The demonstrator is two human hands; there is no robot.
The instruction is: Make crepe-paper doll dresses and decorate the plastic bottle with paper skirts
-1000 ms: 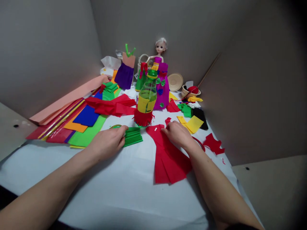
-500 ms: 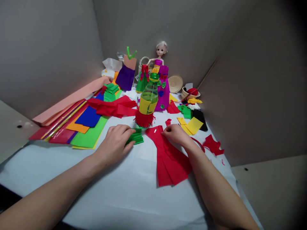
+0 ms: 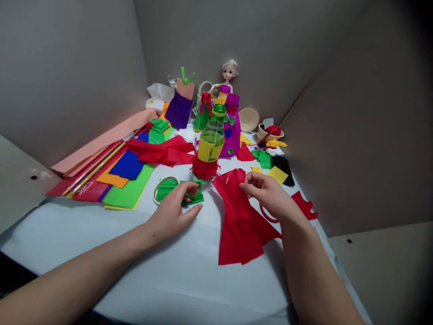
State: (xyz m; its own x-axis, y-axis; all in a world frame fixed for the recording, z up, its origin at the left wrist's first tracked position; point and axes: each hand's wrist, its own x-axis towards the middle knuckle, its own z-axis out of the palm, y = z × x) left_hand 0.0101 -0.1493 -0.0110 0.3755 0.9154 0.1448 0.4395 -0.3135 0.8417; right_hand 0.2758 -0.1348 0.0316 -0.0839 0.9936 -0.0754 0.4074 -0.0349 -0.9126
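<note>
Left to right on the white-covered worktop (image 3: 135, 275): ring of tape (image 3: 154, 192) just beside the pleated green crepe paper (image 3: 171, 189). Left hand (image 3: 171, 219) half open, fingertips (image 3: 193, 187) lying on that paper; firmness of hold hard to judge. Plastic bottle (image 3: 211, 146) with red fringe stands just beyond. Right hand (image 3: 267, 194) pinches the upper edge of the red paper dress (image 3: 240, 230), which lies directly below the grip.

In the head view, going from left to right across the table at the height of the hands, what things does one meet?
Flat lime-green paper sheet → pleated green paper bundle → red pleated paper dress → cut red paper scrap
</note>
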